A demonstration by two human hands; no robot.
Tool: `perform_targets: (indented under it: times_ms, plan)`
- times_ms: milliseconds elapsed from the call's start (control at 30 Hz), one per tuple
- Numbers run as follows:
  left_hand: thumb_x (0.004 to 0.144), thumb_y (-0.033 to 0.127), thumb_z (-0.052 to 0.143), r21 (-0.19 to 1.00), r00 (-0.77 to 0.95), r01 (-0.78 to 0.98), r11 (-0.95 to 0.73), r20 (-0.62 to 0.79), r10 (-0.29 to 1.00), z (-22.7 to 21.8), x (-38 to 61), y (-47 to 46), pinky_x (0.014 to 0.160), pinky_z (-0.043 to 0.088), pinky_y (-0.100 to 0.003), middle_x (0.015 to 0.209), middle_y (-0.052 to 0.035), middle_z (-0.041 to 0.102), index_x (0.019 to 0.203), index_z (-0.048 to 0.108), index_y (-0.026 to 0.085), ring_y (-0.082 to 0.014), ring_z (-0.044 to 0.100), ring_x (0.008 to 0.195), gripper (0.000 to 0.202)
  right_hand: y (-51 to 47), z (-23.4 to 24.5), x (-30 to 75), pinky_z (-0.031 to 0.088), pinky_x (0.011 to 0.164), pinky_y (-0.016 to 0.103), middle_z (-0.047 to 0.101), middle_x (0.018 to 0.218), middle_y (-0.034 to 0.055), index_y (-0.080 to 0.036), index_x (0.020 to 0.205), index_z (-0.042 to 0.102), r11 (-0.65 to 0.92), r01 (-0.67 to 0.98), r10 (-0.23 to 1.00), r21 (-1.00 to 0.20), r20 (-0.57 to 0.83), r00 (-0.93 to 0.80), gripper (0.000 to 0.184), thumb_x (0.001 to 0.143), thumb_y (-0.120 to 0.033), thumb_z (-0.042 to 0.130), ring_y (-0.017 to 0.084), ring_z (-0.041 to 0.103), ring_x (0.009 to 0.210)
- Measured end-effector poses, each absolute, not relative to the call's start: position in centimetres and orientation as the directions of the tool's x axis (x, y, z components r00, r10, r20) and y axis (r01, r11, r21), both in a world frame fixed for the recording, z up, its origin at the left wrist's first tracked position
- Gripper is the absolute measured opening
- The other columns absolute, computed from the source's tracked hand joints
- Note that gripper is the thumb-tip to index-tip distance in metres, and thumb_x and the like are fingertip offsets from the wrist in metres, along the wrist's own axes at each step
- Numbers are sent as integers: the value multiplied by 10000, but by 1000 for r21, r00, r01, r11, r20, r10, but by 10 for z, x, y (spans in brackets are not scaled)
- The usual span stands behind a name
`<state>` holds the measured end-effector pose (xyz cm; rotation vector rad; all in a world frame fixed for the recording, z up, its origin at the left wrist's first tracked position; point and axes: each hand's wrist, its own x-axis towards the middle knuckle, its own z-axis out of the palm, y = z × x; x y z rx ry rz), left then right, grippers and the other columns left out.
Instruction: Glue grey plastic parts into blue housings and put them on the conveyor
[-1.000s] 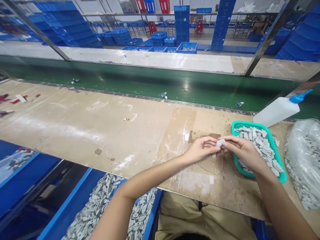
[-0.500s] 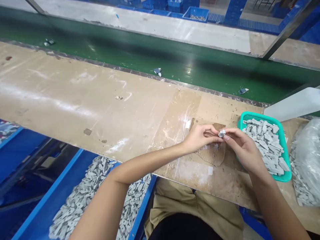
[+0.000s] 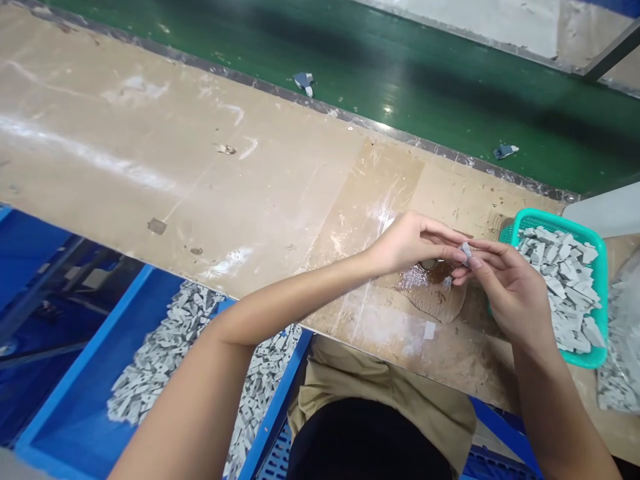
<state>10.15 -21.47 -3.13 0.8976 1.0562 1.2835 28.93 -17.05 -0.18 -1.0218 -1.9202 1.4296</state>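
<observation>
Between the fingertips of my two hands is a small light-grey plastic piece (image 3: 466, 252). My left hand (image 3: 417, 243) comes in from the left and pinches it with thumb and fingers. From the other side, my right hand (image 3: 507, 283) grips it too, thumb below and fingers curled behind. Another small grey bit (image 3: 447, 283) shows just under the right fingers; I cannot tell whether it is held. Below the hands lies a worn, glossy cardboard patch (image 3: 437, 303). Right beside my right hand stands a green basket (image 3: 603, 300) heaped with grey pieces.
A green conveyor belt (image 3: 350, 60) runs behind the worktable (image 3: 275, 193), with a few dark-and-grey parts (image 3: 304, 83) on it. At lower left, a blue bin (image 3: 65, 400) holds many grey pieces. A clear plastic bag (image 3: 623, 333) of pieces lies at the right edge.
My view has tilted down and shifted, so the far shelf has mostly left the picture. Both hands stay together on the small piece, which now stands more upright between the fingertips.
</observation>
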Motion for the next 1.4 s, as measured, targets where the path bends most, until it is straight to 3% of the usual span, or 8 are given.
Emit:
perform_targets:
  times_ms: [167,300,500,633,733,800,1067,1400]
  plan:
    - [709,286,838,960,1,-265,86,-89,996,-27,97,-217,892,597,-320,955,-86,787,959,779,141,-180,745,924,295,-170,-7,290,655,734,315,772,921,30,-236,1057,698,195,274,827,-942,7,-562,251,863,-388,748,159,739,737]
    - [728,215,817,966,51,-232,112,-103,993,-23,92,-215,895,596,-310,937,-73,781,953,770,131,-165,740,921,244,-171,-6,292,654,717,313,777,956,30,-252,988,764,345,373,825,-861,90,-557,173,863,-370,748,160,739,737]
    - [748,183,798,980,74,-173,98,-86,994,-21,88,-212,893,592,-326,924,-72,771,961,759,131,-156,728,895,223,-176,-9,294,659,695,348,790,921,12,-263,1154,735,347,375,857,-860,128,-499,326,837,-324,780,181,749,740]
    - [702,206,853,999,-213,-7,-47,45,976,-34,56,-198,914,570,-366,895,-74,747,943,752,133,-200,710,940,272,-179,-13,294,643,736,338,801,947,9,-278,1098,763,609,464,744,-643,262,-614,231,867,-279,752,186,760,782]
    - [726,220,842,982,-468,172,-83,155,870,-56,24,-182,921,554,-386,834,-46,712,891,728,153,-208,693,941,212,-179,-16,292,630,728,316,804,919,9,-270,1054,777,797,415,578,-439,354,-735,172,902,-232,706,190,764,814]
    - [767,250,815,963,-540,261,-71,207,816,-72,8,-173,900,551,-387,779,-24,681,857,707,174,-204,689,913,160,-179,-18,290,625,701,300,802,897,10,-256,1066,772,846,389,516,-364,381,-767,179,918,-208,684,181,763,794]
    - [822,319,774,943,-527,329,-52,228,819,-84,7,-167,864,525,-368,744,-24,657,827,688,194,-204,688,886,152,-179,-19,289,595,678,256,800,913,21,-200,1072,765,888,382,454,-256,357,-816,181,916,-167,678,164,760,805]
    - [819,311,772,933,-532,360,1,205,821,-74,10,-173,819,491,-318,772,-39,699,830,694,195,-181,671,825,140,-179,-17,289,559,661,236,786,914,13,-210,1071,754,896,377,439,-234,353,-826,168,945,-190,645,142,739,799]
